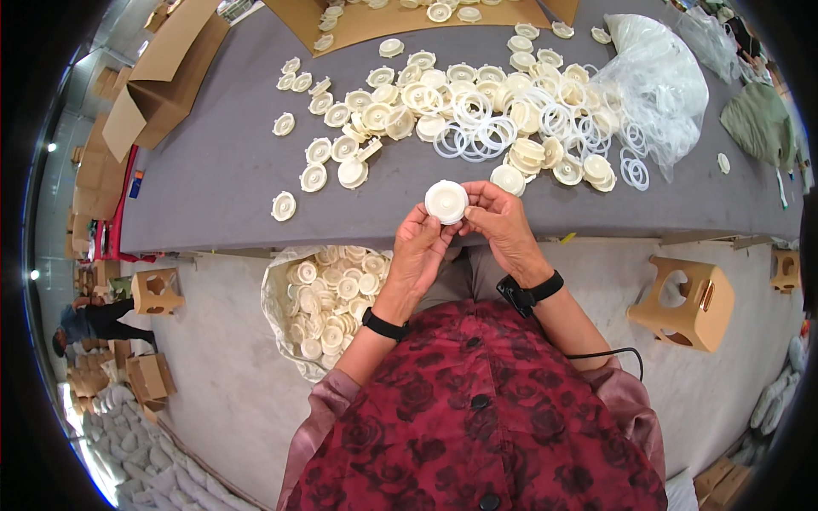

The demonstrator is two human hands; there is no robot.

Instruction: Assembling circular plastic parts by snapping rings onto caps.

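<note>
Between my two hands, just over the table's near edge, is a round cream plastic cap point(446, 202) with its flat face up. My left hand point(419, 243) pinches its lower left rim with thumb and fingers. From the other side, my right hand point(498, 218) closes on the right rim. Beyond the hands lies a loose heap of similar cream caps point(400, 122), some face up and some tipped over. Thin translucent rings point(477, 140) lie among them, spilling from a clear plastic bag point(656, 85). Whether a ring sits on the held cap I cannot tell.
A cardboard box point(409, 32) with more caps stands at the table's far side. Below the grey table point(204, 162), left of my legs, a white sack point(277, 294) is full of caps. Brown plastic stools point(686, 302) stand on the floor; a person point(98, 319) is far left.
</note>
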